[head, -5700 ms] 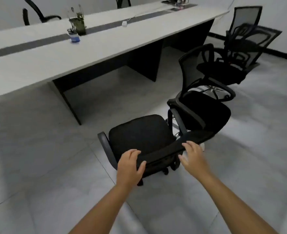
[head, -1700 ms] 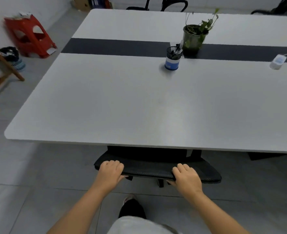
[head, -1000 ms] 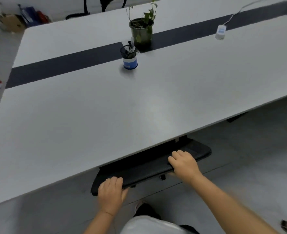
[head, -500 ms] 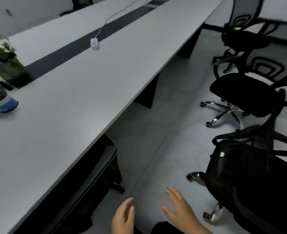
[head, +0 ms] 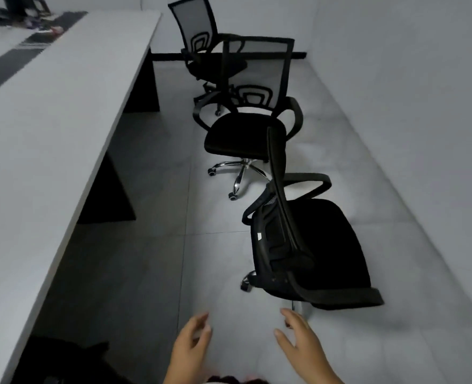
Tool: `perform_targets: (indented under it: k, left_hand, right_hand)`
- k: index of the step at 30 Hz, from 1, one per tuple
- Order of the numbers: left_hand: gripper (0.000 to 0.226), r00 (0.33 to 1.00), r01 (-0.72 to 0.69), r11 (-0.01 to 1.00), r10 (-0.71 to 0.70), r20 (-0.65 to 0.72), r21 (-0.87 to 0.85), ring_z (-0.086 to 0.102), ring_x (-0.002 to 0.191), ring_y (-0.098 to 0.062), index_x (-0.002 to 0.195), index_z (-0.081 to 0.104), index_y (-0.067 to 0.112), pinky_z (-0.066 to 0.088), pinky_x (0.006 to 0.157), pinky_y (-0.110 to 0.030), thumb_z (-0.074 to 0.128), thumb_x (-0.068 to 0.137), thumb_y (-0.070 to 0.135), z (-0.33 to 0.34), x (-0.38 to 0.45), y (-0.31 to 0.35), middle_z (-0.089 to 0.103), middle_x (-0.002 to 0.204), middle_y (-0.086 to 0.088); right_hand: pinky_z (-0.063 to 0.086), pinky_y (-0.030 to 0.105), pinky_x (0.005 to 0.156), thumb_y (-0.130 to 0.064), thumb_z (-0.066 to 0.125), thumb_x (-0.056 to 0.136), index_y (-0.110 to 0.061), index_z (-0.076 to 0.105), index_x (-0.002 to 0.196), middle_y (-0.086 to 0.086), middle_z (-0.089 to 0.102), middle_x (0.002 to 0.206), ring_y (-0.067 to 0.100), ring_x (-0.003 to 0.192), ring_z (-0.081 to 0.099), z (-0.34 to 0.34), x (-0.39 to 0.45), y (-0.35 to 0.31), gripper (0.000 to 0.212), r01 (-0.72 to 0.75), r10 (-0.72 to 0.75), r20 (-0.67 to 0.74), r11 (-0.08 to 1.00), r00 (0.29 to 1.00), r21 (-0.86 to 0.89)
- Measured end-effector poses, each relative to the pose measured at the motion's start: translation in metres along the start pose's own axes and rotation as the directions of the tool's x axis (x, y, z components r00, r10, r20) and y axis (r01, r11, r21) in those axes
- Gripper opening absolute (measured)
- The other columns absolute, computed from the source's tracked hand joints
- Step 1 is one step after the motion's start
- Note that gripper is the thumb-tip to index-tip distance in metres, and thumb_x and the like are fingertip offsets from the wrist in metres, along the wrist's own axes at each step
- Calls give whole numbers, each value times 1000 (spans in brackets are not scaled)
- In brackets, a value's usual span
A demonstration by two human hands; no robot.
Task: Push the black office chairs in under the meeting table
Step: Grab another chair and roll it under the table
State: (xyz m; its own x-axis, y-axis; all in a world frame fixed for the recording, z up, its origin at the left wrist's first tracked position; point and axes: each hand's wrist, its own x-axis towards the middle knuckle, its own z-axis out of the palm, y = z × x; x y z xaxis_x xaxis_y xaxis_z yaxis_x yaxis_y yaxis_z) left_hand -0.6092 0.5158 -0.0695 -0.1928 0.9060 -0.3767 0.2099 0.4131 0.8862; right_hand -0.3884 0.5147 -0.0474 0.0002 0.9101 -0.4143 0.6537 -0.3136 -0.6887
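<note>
Chairs: three black office chairs on the floor [head: 151,267] right of the table [head: 49,128], none under it: nearest chair [head: 309,245], middle chair [head: 245,134], far chair [head: 201,51].
Hands: two, left hand [head: 191,353] and right hand [head: 304,347], fingers spread, holding nothing.

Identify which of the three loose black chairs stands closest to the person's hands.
The nearest chair, just beyond the right hand, backrest edge-on to the camera. The middle chair and far chair stand further along the table.

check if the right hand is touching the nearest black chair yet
Apart. The head view shows bare floor between the right hand and the nearest black chair.
</note>
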Motion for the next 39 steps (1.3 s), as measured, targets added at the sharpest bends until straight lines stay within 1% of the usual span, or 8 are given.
perform_targets:
  k: [6,10,16,20,23,31,34,39]
  left_hand:
    - [27,1000,24,1000,-24,-11,-1,55,64,21,99,55,6,39,61,4,57,79,-13,-40,31,-1,59,98,-19]
    - [33,998,61,998,-61,-21,11,55,59,22,88,57,15,39,58,5,57,77,-16,-63,53,1,61,85,-14]
    - [26,995,83,996,-81,-66,27,60,66,11,93,58,11,39,60,5,59,79,-10,-89,156,32,60,97,-19]
    - [24,997,-4,1000,6,-72,21,56,77,6,106,54,7,42,67,-6,55,85,-3,-111,250,93,56,103,-9]
    - [24,995,-94,993,97,-35,75,49,88,4,108,52,11,41,67,-4,53,87,0,-122,312,138,54,103,-1]
    - [30,979,-113,965,69,190,235,60,76,4,107,55,9,39,63,5,60,80,-5,-105,434,171,55,105,-15]
    - [27,895,-224,927,74,440,300,55,80,-5,106,55,7,42,62,-4,59,81,-4,-79,486,197,54,104,-17]
    - [29,493,-553,815,155,856,172,55,93,-23,94,51,26,43,75,-23,56,84,-1,-7,547,281,54,102,-9]
  right_hand:
    - [26,10,91,-101,7,27,-18,36,134,-11,36,121,7,119,42,39,20,-26,139,-73,74,-10,995,997,74]
    - [27,11,92,-93,33,48,-20,30,136,-11,36,129,3,119,38,53,52,-63,114,-52,49,41,994,998,91]
    - [27,13,95,-100,20,33,-17,32,135,-10,36,125,9,122,38,53,162,-119,133,-29,25,30,993,999,116]
    - [29,17,97,-43,57,80,-9,36,134,5,40,137,13,123,40,34,257,-176,67,83,-79,-33,984,996,160]
    - [31,20,95,-15,57,87,-8,39,132,2,43,130,11,116,42,18,314,-205,48,105,-83,-105,968,991,230]
    - [27,12,89,-23,60,85,-7,40,131,0,43,124,17,123,41,-7,361,-202,53,-115,204,-221,926,954,360]
    - [26,17,96,-62,57,71,-15,31,136,-2,37,135,12,126,34,-19,356,-205,85,-203,357,-302,875,884,439]
    - [30,21,99,-32,54,88,-11,35,135,-1,41,133,13,125,37,-29,323,-230,55,-263,543,-627,833,558,487]
